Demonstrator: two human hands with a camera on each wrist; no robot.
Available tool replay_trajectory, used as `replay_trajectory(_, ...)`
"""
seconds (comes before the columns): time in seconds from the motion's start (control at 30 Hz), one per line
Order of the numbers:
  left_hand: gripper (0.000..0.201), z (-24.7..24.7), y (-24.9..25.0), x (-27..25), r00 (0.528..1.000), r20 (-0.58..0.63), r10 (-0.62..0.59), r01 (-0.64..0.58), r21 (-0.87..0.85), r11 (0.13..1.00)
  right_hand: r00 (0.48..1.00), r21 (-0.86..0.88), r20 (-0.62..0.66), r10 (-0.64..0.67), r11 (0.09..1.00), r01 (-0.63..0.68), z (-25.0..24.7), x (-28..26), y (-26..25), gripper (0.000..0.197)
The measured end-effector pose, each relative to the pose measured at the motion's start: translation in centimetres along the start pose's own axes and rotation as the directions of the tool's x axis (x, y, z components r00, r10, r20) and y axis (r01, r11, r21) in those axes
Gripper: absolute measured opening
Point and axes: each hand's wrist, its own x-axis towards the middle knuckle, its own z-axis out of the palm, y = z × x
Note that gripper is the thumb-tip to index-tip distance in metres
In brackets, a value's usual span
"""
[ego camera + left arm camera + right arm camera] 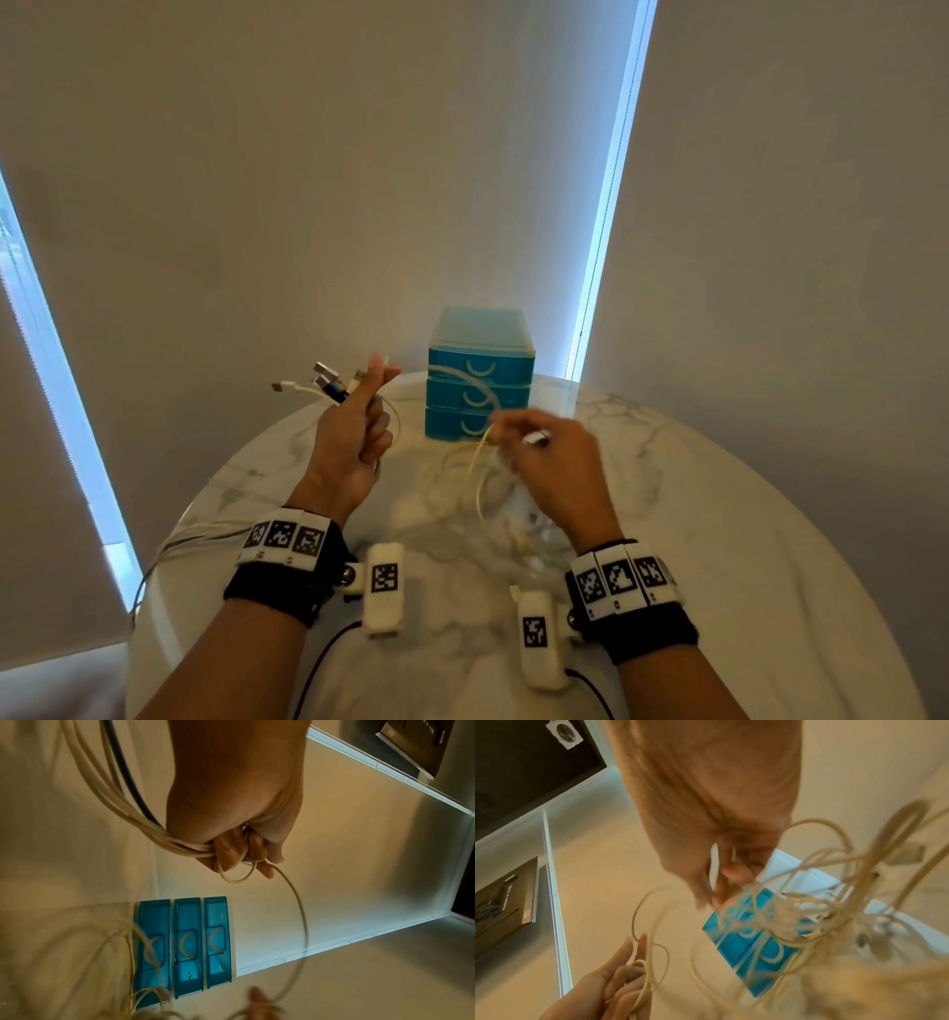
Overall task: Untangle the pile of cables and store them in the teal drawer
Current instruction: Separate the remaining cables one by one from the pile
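Observation:
My left hand is raised above the table and grips a bundle of cables, mostly white with one dark; their USB plugs fan out to the left past my fingers. One white cable arcs from that hand to my right hand, which pinches it just above the tangled pile of white cables on the table. The pile is blurred in the right wrist view. The teal drawer unit with three shut drawers stands behind the hands, also seen in the left wrist view.
The round white marble table stands close to a beige wall, with the drawer unit near its far edge. Several cable strands trail over the table's left rim. Bright window strips run at left and right.

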Motion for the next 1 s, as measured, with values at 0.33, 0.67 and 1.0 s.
replay_trajectory(0.33,0.033,0.7,0.3,-0.6,0.995,0.094,0.018,-0.031,0.143,0.989,0.857,0.121,-0.509,-0.079,0.979,0.162,-2.2,0.9,-1.4,0.015)
replay_trajectory(0.67,0.032,1.5,-0.3,-2.0,0.932,0.336,-0.133,-0.105,0.604,0.790,0.951,0.421,-0.273,0.143,0.907,-0.015,-2.2,0.9,-2.4,0.014)
replay_trajectory(1.0,0.033,2.9,-1.4,-2.4,0.937,0.328,-0.119,-0.173,0.733,0.658,0.937,0.573,-0.240,0.253,0.816,-0.073,-1.5,1.0,-1.9,0.018)
